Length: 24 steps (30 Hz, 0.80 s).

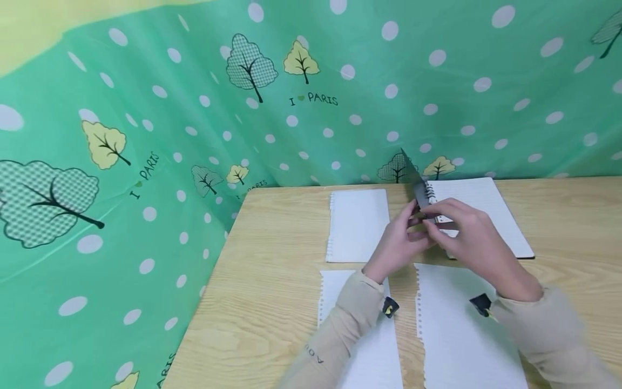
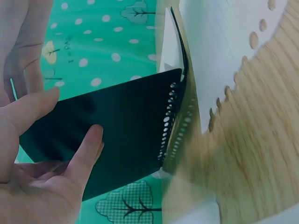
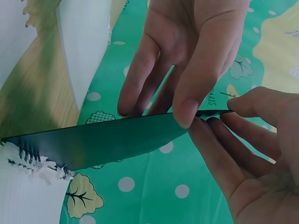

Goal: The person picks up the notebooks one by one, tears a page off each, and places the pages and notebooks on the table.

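Observation:
A spiral notebook [image 1: 468, 197] lies open at the back right of the table, lined white pages up. Its black cover [image 1: 414, 175] stands raised on the left side of the wire coil. My left hand [image 1: 398, 240] holds the cover's near end, the thumb on one face and fingers on the other. The right hand [image 1: 471, 232] pinches the same end by its edge, thumb against fingers [image 3: 247, 109]. A row of punched holes [image 2: 166, 120] runs along the cover's coil side. White paper shreds [image 3: 39, 165] cling around the coil.
Three torn-out sheets with ragged holed edges lie on the wooden table [image 1: 252, 302]: one at the back [image 1: 359, 224], one under the left forearm [image 1: 371, 346], one under the right forearm [image 1: 461, 329]. A green dotted cloth [image 1: 335, 129] hangs behind the table.

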Available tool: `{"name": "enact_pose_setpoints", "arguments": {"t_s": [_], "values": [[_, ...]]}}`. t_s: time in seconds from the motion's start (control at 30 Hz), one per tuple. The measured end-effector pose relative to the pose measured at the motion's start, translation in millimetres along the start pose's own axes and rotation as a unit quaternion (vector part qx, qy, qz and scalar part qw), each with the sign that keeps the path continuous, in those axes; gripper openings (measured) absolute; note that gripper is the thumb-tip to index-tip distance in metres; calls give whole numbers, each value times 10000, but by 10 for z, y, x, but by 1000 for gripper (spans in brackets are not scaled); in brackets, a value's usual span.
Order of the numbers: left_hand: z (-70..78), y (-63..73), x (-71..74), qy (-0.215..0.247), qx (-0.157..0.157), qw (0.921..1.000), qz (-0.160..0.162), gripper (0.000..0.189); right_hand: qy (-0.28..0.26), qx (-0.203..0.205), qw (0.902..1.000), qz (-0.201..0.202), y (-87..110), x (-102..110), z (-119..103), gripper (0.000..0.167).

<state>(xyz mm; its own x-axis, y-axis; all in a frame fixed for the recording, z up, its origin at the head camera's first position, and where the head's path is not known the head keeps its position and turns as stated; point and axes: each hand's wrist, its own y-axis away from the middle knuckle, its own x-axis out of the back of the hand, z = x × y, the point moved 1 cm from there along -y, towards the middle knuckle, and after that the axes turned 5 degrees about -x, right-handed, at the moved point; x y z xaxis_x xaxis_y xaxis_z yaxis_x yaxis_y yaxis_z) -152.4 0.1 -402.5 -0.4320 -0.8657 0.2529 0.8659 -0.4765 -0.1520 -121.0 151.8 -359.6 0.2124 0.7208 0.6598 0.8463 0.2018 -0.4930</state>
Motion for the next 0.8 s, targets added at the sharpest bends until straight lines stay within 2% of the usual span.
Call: {"name": "enact_pose_setpoints", "arguments": {"t_s": [0.23,0.43,0.63,0.8], "values": [[37,-64,-97,-74,-256,9996,72,74,-69,-224,9997,-8,30,109,35,27],[37,-98,-181,-49,-211,9997,99,76,-189,-501,9986,-21,60,198,84,29],[35,-131,-265,-61,-380,9993,36,76,-340,-777,9964,-36,97,260,148,34],[15,-178,-334,-251,-474,9985,-62,76,-557,-882,9945,22,143,313,220,40]]}}
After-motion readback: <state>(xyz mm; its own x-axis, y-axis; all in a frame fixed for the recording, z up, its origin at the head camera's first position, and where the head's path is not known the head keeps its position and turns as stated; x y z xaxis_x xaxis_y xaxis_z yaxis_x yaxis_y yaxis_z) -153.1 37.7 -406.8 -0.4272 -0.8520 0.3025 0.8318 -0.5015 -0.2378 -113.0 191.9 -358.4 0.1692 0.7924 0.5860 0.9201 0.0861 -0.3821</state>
